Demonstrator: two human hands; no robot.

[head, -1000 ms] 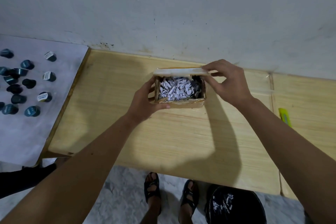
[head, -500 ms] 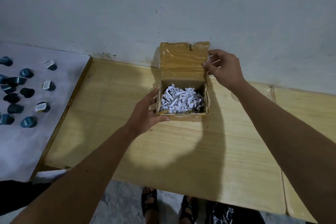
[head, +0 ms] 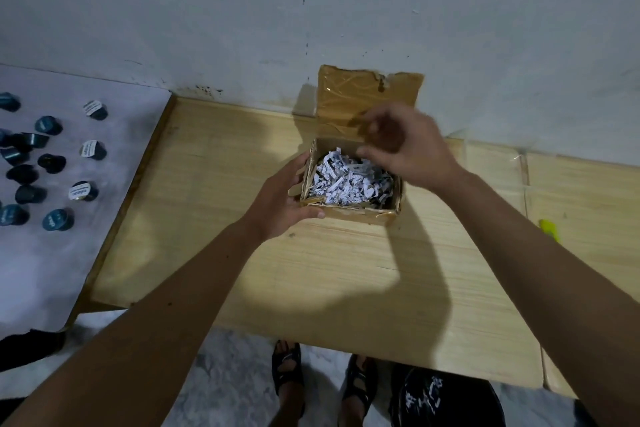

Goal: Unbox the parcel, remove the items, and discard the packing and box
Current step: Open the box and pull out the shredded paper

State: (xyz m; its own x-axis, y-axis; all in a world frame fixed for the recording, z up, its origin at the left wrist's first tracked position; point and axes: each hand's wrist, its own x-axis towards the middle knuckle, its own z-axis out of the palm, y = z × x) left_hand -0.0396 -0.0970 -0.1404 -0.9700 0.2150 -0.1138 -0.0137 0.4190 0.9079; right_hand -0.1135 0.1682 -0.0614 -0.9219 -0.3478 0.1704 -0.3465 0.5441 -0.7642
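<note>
A small cardboard box sits on the wooden table near the wall. Its taped lid stands upright against the wall. White shredded paper fills the box to the rim and hides whatever lies beneath. My left hand grips the box's left side. My right hand hovers over the box's back right corner, blurred, fingers curled and apart, holding nothing.
Several dark blue capsules lie on a white sheet at the left. A yellow-green cutter rests at the table's right. A black bag sits on the floor beside my sandalled feet.
The lid went from half closed to fully upright. My right hand let go of the lid's edge and came down over the shredded paper. My left hand stayed on the box.
</note>
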